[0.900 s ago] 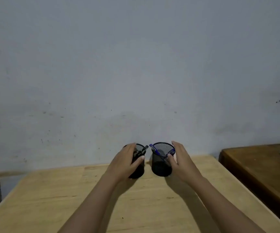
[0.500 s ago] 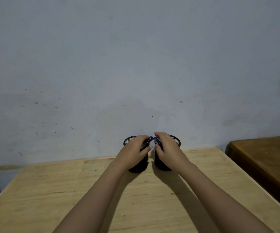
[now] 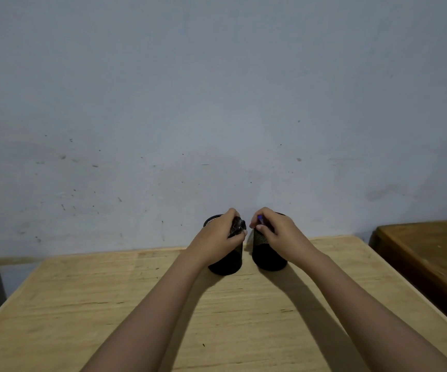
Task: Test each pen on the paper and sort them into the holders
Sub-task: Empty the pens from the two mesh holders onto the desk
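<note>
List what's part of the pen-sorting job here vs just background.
Job: left holder, right holder, dark pens in left hand, blue pen in right hand.
Background: light wooden table, dark table, wall.

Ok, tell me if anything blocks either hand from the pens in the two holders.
Nothing visible does. The left hand is already closed on dark pens at the left holder, and the right hand on a blue pen at the right holder. No paper is in view.

Black mesh holders (image 3: 226, 261), blue pen (image 3: 259, 218), tan table (image 3: 109, 304).
</note>
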`<state>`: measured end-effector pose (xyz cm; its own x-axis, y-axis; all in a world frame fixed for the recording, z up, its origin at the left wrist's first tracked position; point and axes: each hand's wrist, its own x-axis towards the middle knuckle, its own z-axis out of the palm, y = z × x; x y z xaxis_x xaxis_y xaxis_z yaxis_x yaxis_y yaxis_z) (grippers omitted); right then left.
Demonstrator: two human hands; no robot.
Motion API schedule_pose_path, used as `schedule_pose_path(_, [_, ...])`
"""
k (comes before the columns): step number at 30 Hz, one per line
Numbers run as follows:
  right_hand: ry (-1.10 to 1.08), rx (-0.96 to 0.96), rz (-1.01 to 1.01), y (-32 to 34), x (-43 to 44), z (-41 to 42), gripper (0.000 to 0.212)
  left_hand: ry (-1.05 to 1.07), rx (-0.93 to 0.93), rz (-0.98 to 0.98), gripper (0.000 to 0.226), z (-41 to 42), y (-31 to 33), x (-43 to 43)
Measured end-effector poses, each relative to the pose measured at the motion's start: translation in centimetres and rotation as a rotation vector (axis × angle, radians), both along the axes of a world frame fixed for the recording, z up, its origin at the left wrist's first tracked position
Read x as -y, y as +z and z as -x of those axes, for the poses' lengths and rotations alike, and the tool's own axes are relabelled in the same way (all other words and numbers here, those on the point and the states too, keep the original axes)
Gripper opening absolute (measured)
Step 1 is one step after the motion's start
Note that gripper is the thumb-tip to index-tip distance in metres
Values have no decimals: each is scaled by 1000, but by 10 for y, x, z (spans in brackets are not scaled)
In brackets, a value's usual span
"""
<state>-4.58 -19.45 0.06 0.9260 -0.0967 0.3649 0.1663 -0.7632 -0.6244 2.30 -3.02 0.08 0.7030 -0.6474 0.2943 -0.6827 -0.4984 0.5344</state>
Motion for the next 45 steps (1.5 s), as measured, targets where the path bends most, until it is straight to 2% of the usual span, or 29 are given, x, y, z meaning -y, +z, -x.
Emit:
schedule_pose_path(2, [-9, 18, -44, -2, 1, 1, 15, -12, 0, 18, 19, 0, 0, 0])
schedule_pose_path(7, [-37, 45, 143, -2, 7, 3, 27, -38, -11, 38, 15, -4, 0, -3])
schedule_pose_path(10, [-64, 78, 111, -3, 9, 3, 35, -13, 15, 46, 15, -3, 0, -2])
schedule_pose_path(14, [-43, 82, 119, -2, 13, 1, 25, -11, 17, 38, 12, -2, 1, -1])
schedule_pose_path(20, [-51, 98, 152, -3, 14, -1, 21, -80, -48, -12, 16, -8, 3, -2])
schedule_pose_path(26, [-57, 185, 146, -4, 13, 1, 14, -111, -165, 169, 8, -10, 4, -3])
schedule_pose_path(45, [-103, 264, 23, 13, 17, 9, 17, -79, -51, 281, 12, -10, 17, 3])
